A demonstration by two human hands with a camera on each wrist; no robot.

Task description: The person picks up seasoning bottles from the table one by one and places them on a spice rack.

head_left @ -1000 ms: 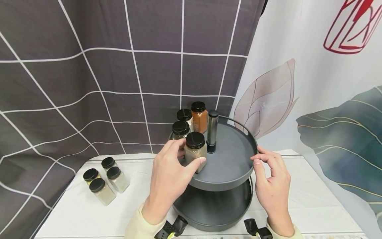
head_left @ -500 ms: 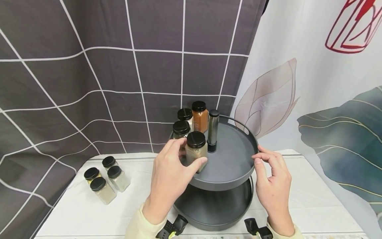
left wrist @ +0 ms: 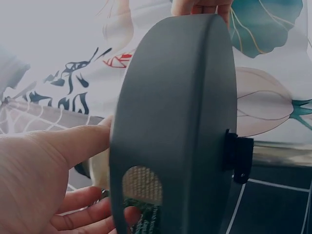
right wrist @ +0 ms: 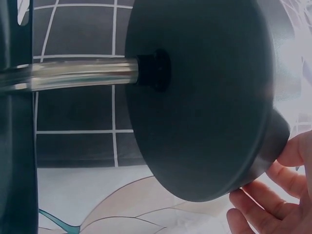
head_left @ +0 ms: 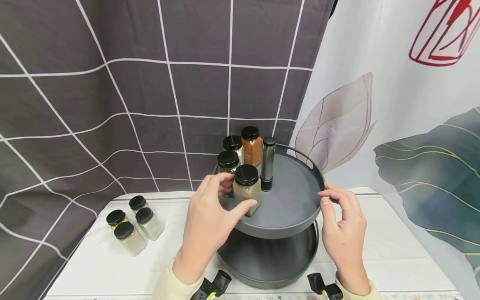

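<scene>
My left hand is at a square spice jar with a black lid and beige contents, which stands on the upper tier of a grey two-tier turntable. The thumb lies across the jar's front and the fingertips are at its left side. In the left wrist view the tray wall hides part of the jar. My right hand touches the upper tray's right rim with relaxed fingers. In the right wrist view those fingertips are against the outside wall.
Beside the beige jar are a dark jar, a pale jar and an orange jar. A metal post rises mid-tray. Several jars stand at the table's left. The lower tier sits underneath; a grid-patterned curtain hangs behind.
My left hand has shifted slightly left and its fingers have loosened a little around the beige jar, which stays in place. My right hand has barely moved at the rim.
</scene>
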